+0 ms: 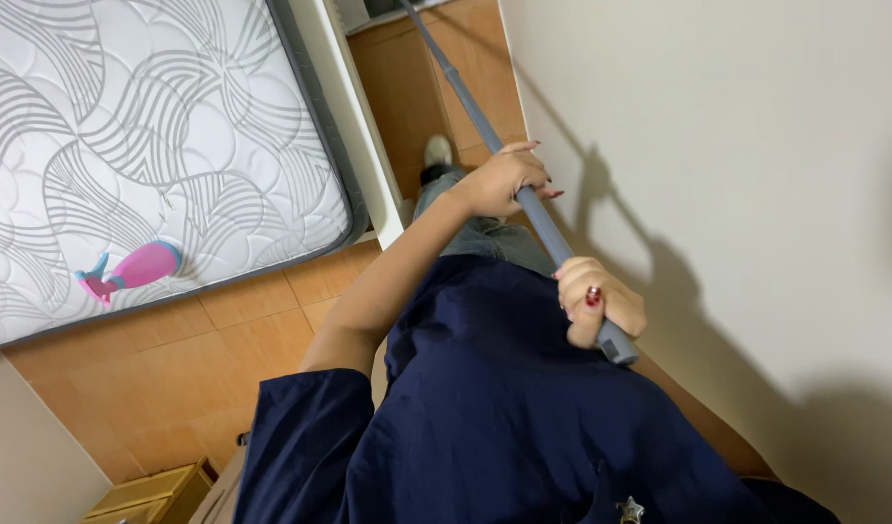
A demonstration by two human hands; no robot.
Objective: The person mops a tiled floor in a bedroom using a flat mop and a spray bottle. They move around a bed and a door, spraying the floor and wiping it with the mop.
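Both hands, left hand [504,181] and right hand [601,309], clasp the grey pole [475,116] (its head apparently unseen).

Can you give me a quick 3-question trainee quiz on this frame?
1. True or false: both hands grip the grey pole.
2. Which hand is nearer the pole's capped end: A) left hand B) right hand?
3. What lies on the quilted mattress?

Key:
1. True. Each hand is closed round the pole, which runs beside the pale wall.
2. B. The right hand sits just short of the end; the left hand is further along the shaft.
3. A pink spray bottle with a blue trigger, lying on its side near the mattress edge.
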